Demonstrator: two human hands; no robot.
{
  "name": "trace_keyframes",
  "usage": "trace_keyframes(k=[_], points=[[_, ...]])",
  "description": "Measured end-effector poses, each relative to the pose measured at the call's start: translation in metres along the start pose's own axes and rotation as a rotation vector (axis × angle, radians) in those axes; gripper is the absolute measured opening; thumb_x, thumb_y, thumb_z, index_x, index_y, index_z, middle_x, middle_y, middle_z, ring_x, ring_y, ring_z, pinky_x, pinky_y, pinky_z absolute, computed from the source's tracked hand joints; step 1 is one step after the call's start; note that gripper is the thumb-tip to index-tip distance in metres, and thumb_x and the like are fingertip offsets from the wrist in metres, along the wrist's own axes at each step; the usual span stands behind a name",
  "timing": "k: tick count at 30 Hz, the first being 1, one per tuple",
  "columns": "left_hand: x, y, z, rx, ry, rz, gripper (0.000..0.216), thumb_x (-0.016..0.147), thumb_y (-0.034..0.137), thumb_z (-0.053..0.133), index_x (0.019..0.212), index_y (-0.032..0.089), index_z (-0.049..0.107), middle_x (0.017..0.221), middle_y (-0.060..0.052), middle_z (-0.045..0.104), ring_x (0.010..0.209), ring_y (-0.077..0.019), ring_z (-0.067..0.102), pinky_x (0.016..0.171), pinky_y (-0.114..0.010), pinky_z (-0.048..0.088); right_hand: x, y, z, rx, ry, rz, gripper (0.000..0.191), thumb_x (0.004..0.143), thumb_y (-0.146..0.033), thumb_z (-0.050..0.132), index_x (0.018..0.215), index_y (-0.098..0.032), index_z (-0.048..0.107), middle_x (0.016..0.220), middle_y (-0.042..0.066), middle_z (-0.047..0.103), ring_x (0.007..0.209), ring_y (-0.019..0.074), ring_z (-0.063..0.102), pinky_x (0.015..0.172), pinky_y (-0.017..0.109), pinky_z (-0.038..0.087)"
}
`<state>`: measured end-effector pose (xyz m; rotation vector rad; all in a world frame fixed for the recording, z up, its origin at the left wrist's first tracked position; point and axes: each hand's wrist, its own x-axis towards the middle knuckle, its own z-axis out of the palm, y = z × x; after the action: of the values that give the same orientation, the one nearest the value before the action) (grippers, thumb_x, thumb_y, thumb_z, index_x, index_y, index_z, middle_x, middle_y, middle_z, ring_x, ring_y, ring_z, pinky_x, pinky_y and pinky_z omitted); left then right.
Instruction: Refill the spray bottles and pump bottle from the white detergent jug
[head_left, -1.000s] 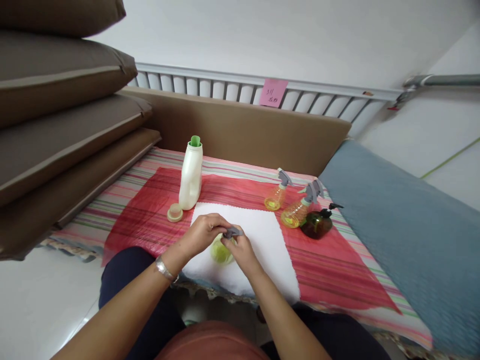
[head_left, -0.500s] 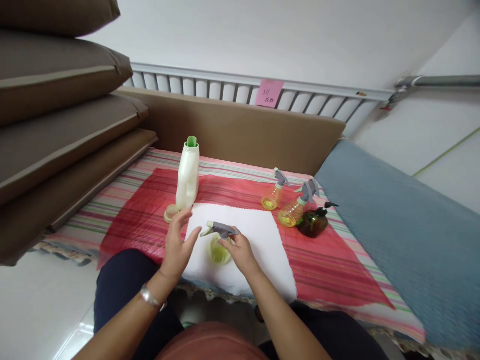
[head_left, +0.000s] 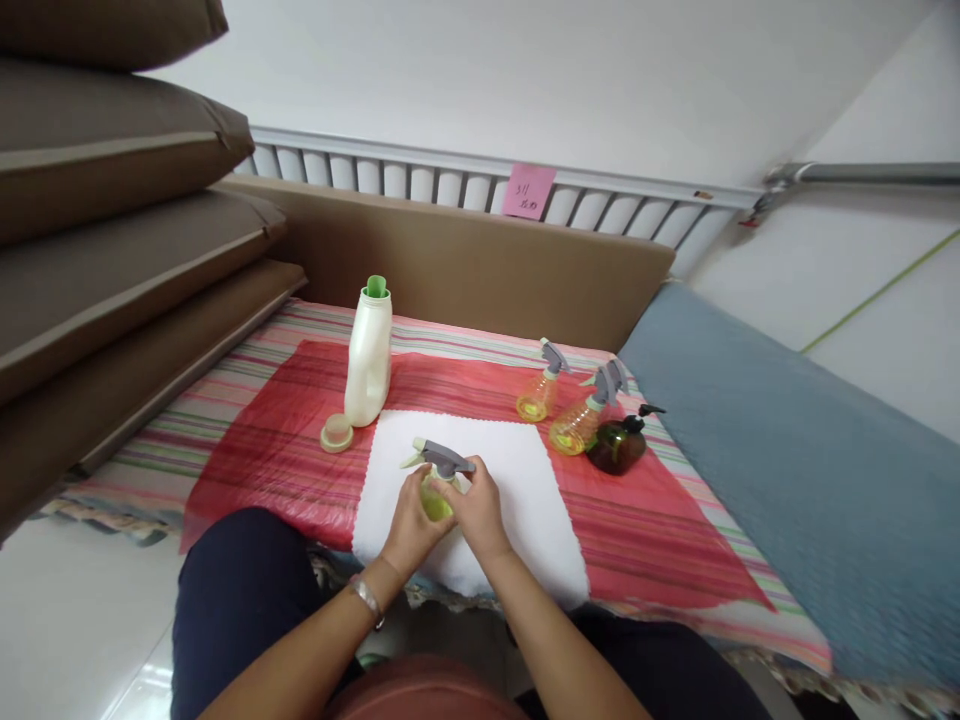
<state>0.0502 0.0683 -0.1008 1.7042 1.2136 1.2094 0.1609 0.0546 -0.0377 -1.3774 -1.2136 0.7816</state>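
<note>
A small yellow-green spray bottle with a grey trigger head (head_left: 439,465) stands on a white cloth (head_left: 517,500). My left hand (head_left: 412,520) wraps round the bottle's left side. My right hand (head_left: 476,510) grips it from the right, just under the trigger head. Most of the bottle's body is hidden between the two hands. A white bottle with an open green spout (head_left: 369,350) stands behind the cloth, with its round cap (head_left: 337,433) lying beside it.
Two orange spray bottles (head_left: 537,392) (head_left: 581,420) and a dark pump bottle (head_left: 615,442) sit to the right on a red sheet (head_left: 285,430) over a striped cover. Brown cushions (head_left: 112,250) are stacked at left; a blue mat (head_left: 787,450) lies at right.
My left hand let go of the spray bottle, opened to the left, then came back and closed on it. The trigger head now points left. My right hand stayed on the bottle.
</note>
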Motion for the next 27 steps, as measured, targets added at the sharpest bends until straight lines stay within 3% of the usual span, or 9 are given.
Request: trace_keyframes(k=[2, 6, 9, 11, 14, 18, 20, 23, 27], points=[[-0.002, 0.000, -0.001, 0.006, 0.002, 0.012, 0.068, 0.063, 0.029, 0.072, 0.121, 0.016, 0.039, 0.120, -0.014, 0.052, 0.118, -0.0302, 0.048, 0.103, -0.051, 0.034, -0.001, 0.002, 0.000, 0.018, -0.011, 0.003, 0.036, 0.060, -0.029, 0.071, 0.089, -0.021, 0.053, 0.087, 0.004, 0.063, 0.083, 0.0236, 0.058, 0.080, 0.039, 0.046], [-0.005, -0.002, -0.003, 0.007, -0.002, 0.030, 0.069, 0.061, 0.033, 0.074, 0.119, 0.016, 0.041, 0.117, -0.013, 0.053, 0.115, -0.0299, 0.051, 0.100, -0.049, 0.038, 0.000, 0.000, -0.004, 0.101, -0.169, -0.020, 0.049, 0.067, -0.028, 0.064, 0.114, -0.022, 0.053, 0.114, 0.007, 0.061, 0.102, 0.0237, 0.058, 0.090, 0.039, 0.045], [-0.003, -0.004, -0.003, 0.006, -0.001, 0.034, 0.072, 0.059, 0.032, 0.075, 0.120, 0.015, 0.040, 0.117, -0.014, 0.053, 0.114, -0.0305, 0.051, 0.099, -0.049, 0.039, 0.003, -0.002, -0.005, 0.120, -0.253, -0.020, 0.037, 0.071, -0.029, 0.060, 0.107, -0.021, 0.061, 0.101, 0.005, 0.068, 0.092, 0.0249, 0.063, 0.085, 0.040, 0.048], [-0.003, -0.005, -0.002, 0.003, 0.001, 0.038, 0.073, 0.060, 0.032, 0.075, 0.120, 0.014, 0.039, 0.117, -0.015, 0.053, 0.114, -0.0308, 0.051, 0.099, -0.049, 0.039, 0.004, -0.001, -0.003, 0.113, -0.241, -0.021, 0.032, 0.070, -0.028, 0.060, 0.100, -0.019, 0.064, 0.095, 0.006, 0.069, 0.087, 0.0252, 0.064, 0.082, 0.040, 0.049], [-0.005, -0.004, 0.000, -0.001, 0.003, 0.054, 0.068, 0.064, 0.029, 0.072, 0.121, 0.014, 0.039, 0.115, -0.015, 0.053, 0.112, -0.0291, 0.052, 0.098, -0.048, 0.039, -0.001, 0.004, 0.007, 0.072, -0.130, -0.039, 0.030, 0.070, -0.027, 0.061, 0.099, -0.019, 0.061, 0.098, 0.007, 0.066, 0.093, 0.0253, 0.060, 0.089, 0.041, 0.046], [-0.009, 0.001, 0.002, 0.004, 0.002, 0.084, 0.039, 0.071, 0.024, 0.064, 0.106, 0.015, 0.049, 0.103, -0.010, 0.056, 0.101, -0.0257, 0.055, 0.091, -0.045, 0.044, -0.010, 0.007, 0.016, 0.006, -0.001, -0.058, 0.034, 0.071, -0.028, 0.062, 0.103, -0.017, 0.056, 0.101, 0.010, 0.061, 0.097, 0.0255, 0.056, 0.093, 0.044, 0.041], [-0.009, 0.002, 0.001, 0.003, 0.002, 0.091, 0.040, 0.070, 0.024, 0.065, 0.105, 0.016, 0.049, 0.101, -0.009, 0.056, 0.099, -0.0256, 0.055, 0.089, -0.045, 0.044, -0.010, 0.004, 0.013, 0.011, -0.046, -0.068, 0.036, 0.069, -0.025, 0.064, 0.103, -0.017, 0.056, 0.099, 0.008, 0.062, 0.093, 0.0238, 0.058, 0.090, 0.042, 0.044], [-0.007, 0.000, -0.001, -0.013, -0.006, 0.092, 0.058, 0.065, 0.027, 0.071, 0.115, 0.016, 0.044, 0.108, -0.010, 0.055, 0.104, -0.0265, 0.054, 0.092, -0.046, 0.043, -0.005, -0.003, 0.000, 0.057, -0.199, -0.089, 0.040, 0.067, -0.022, 0.064, 0.107, -0.020, 0.058, 0.103, 0.005, 0.065, 0.094, 0.0213, 0.060, 0.088, 0.037, 0.048], [-0.005, -0.004, -0.001, -0.031, -0.003, 0.079, 0.064, 0.063, 0.031, 0.073, 0.117, 0.016, 0.042, 0.109, -0.010, 0.055, 0.105, -0.0271, 0.055, 0.094, -0.047, 0.042, 0.001, -0.007, -0.010, 0.083, -0.301, -0.097, 0.028, 0.074, -0.025, 0.058, 0.102, -0.020, 0.063, 0.097, 0.004, 0.069, 0.091, 0.0211, 0.063, 0.086, 0.037, 0.049]])
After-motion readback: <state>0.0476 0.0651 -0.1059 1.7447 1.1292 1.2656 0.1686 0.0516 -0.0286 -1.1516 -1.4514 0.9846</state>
